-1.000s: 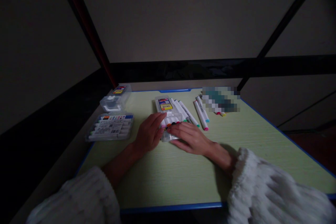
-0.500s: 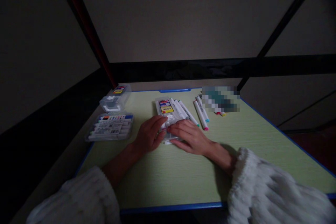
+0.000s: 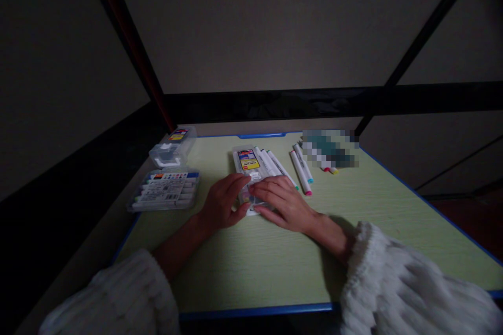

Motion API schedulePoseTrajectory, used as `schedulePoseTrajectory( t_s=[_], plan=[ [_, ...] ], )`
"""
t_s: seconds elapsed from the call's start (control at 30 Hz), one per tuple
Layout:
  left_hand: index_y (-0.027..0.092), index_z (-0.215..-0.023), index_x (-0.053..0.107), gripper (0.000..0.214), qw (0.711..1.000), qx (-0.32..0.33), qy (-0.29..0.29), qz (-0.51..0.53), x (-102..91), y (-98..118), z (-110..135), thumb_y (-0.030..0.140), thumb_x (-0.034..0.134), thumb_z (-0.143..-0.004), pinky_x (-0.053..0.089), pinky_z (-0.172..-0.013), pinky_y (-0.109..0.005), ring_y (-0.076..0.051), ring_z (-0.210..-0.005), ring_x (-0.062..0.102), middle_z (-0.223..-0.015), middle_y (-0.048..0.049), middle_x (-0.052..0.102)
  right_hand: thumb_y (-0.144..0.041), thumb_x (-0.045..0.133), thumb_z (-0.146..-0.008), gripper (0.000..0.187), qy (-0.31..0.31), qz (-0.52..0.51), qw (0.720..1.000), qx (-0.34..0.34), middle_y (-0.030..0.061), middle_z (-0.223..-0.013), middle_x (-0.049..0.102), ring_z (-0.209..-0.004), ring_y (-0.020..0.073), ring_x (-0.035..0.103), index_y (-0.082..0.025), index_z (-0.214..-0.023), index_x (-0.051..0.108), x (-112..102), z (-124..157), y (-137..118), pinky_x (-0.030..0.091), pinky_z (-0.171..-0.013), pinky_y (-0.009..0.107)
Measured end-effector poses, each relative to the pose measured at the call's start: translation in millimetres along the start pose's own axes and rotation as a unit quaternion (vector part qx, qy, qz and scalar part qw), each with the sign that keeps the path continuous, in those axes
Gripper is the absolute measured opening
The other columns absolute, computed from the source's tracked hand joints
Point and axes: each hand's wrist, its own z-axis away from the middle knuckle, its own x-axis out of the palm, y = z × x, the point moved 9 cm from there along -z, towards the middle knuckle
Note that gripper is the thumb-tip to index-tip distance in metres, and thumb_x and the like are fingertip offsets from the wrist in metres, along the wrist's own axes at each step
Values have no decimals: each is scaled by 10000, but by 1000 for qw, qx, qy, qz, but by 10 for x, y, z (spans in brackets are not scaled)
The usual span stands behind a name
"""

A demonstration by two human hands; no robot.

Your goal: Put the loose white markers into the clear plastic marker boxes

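In the middle of the table lies a clear plastic marker case (image 3: 250,167) with a yellow and blue label and a white clasp. My left hand (image 3: 225,200) grips its near left side, fingers curved over the top and thumb low at the near end. From the right, my right hand (image 3: 286,203) lays its bent fingers over the near part of the case, thumb at the near edge. The fingers of both hands almost meet. Several white markers (image 3: 280,167) lie along the case's right side, partly hidden by my right hand.
Two white markers (image 3: 301,171) with pink and blue ends lie farther right. Behind them is a pixelated patch (image 3: 330,147) with more marker ends. At the left, a filled marker case (image 3: 167,189) lies before another clear case (image 3: 173,149). The table (image 3: 259,267) has a blue edge.
My fingers have shifted slightly at the near end of the case, and my left thumb has moved a little. The case and the loose markers lie as before.
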Motion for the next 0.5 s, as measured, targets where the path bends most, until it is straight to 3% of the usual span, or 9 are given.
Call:
schedulePoseTrajectory(
  t_s=[0.17, 0.5],
  plan=[
    [128, -1168, 416, 415, 1000, 7, 3, -1, -1, 19, -19, 351, 379, -820, 496, -798, -363, -237, -964, 548, -1032, -140, 545, -301, 446, -871, 305, 6, -2, 1000, 25, 99, -1036, 613, -984, 211, 509, -137, -1120, 511, -24, -9, 36, 394, -824, 365],
    [136, -1146, 446, 389, 1000, -13, 12, -17, 2, 1, -19, 246, 476, -774, 500, -788, -346, -225, -931, 566, -1014, -130, 572, -340, 473, -853, 375, 23, -23, 994, 101, 121, -1123, 548, -1051, 251, 473, -166, -1184, 442, -21, 18, 190, 378, -870, 425]
  ],
)
